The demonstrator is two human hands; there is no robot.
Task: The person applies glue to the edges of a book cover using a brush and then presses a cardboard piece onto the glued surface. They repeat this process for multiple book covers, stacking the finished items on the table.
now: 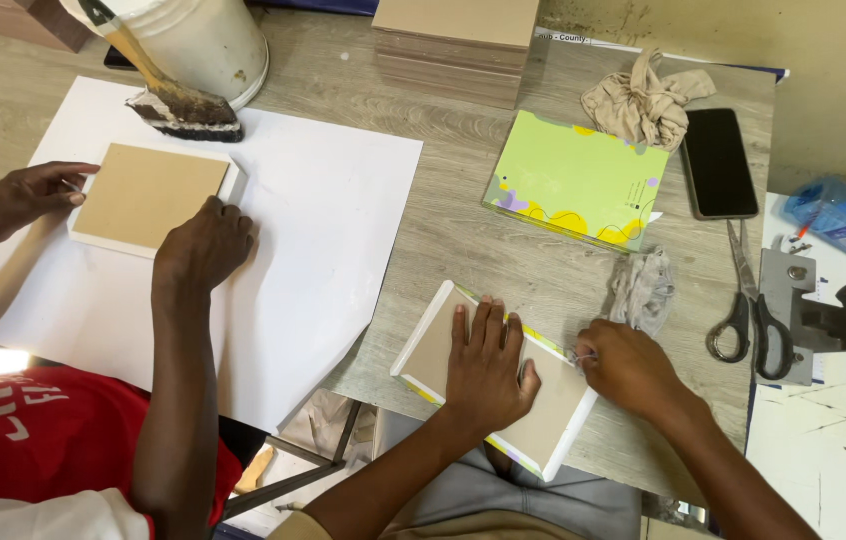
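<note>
1. Brown cardboard panel with a white and yellow wrapped border (543,425) lies tilted at the near edge of the grey wood-grain table (463,230), just in front of the person wearing the camera
2. Left hand (486,365) lies flat on the panel's middle, fingers straight and together, pressing down rather than gripping
3. Right hand (628,368) sits at the panel's right edge, fingers curled in and pinching at the border; what exactly they pinch is too small to tell
4. Crumpled grey cloth (640,290) lies just beyond that hand
5. Lime-green rectangular cover with yellow and purple blotches (576,178) lies farther back, near a black phone (720,163), a beige rag (643,100) and grey-handled scissors (751,310)
6. Stacked tan boards (453,45) stand at the far edge
7. Co-worker in a red shirt (53,430) sits to the left, both hands on the edges of another brown panel (150,195) on a large white paper sheet (313,240)
8. Glue-caked brush (178,100) leans from a white bucket (208,40) just behind it
</note>
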